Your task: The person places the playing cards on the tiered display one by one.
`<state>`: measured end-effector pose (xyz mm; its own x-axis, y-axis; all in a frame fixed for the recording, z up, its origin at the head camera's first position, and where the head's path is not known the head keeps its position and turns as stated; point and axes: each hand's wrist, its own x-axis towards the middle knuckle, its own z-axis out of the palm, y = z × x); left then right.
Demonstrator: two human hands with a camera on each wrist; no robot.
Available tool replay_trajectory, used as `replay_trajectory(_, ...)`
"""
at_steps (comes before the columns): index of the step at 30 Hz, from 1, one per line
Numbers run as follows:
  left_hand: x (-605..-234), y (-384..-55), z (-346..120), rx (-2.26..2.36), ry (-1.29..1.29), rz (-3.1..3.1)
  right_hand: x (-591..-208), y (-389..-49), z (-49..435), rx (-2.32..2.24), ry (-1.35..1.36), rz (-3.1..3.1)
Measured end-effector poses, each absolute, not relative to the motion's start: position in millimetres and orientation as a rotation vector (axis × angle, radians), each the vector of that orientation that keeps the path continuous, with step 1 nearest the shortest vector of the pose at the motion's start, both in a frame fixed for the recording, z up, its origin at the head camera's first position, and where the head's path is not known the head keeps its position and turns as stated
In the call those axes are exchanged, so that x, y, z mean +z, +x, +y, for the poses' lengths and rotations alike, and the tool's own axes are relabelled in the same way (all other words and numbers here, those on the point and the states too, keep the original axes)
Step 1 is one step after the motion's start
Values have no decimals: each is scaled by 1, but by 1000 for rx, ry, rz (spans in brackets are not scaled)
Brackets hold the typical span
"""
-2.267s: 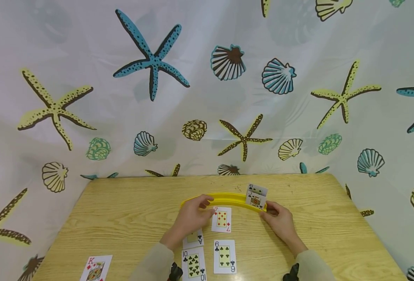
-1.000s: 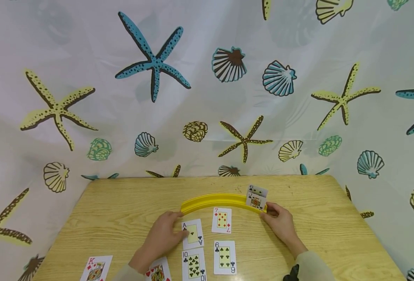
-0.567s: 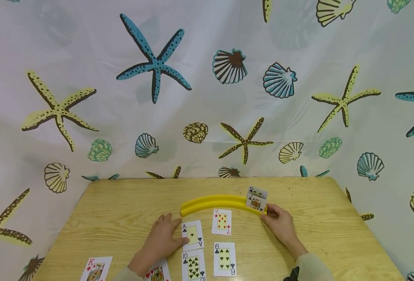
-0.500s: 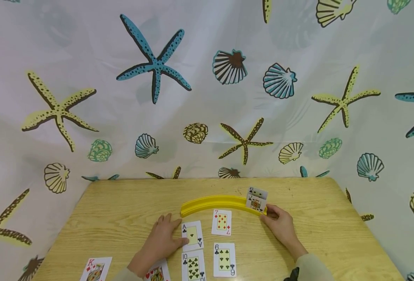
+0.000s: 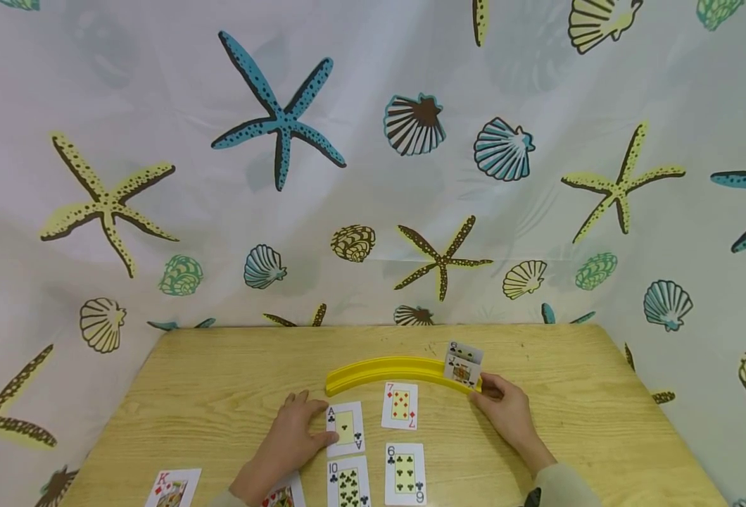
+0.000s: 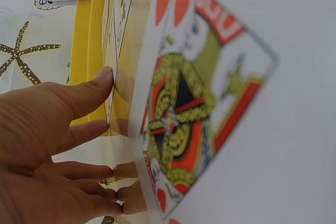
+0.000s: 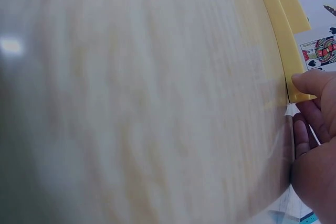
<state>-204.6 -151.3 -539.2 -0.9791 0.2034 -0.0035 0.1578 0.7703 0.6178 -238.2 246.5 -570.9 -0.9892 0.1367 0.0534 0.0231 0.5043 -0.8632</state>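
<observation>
Head view, L hand (image 5: 289,438) relaxed at ace (image 5: 345,427), wrist (image 5: 250,479) pt-hiding heart card (image 5: 287,491), R hand (image 5: 510,414) pinching rack (image 5: 379,370)

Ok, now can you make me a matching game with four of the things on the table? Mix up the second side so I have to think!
Things:
1. card holder
2. black-suited jack
3. ace of clubs
4. king of diamonds

Places and looks:
A. lying flat, directly above the ten of clubs in the head view
B. lying flat, farthest left of all the cards in the head view
C. yellow and curved
D. propped up, in front of another card

Right pairs: 1-C, 2-D, 3-A, 4-B
</observation>
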Motion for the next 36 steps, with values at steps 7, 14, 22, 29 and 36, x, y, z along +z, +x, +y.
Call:
replay_trajectory(7, -543, -204, -151, 1034, 292, 2892, -570, -236, 247, 1497, -140, -2625)
replay_trajectory(14, -541, -204, -149, 1037, 272, 2881, -570, -236, 247, 1506, -144, -2626)
replay_trajectory(22, -538, -204, -147, 1005, 273, 2896, -570, -238, 247, 1500, -134, -2629)
replay_trajectory(29, -535, -204, -142, 1028, 271, 2918, -569, -245, 250, 1491, -108, -2626)
replay_trajectory(36, -534, -206, -137, 1040, 231, 2929, -570, -254, 253, 1505, -103, -2638)
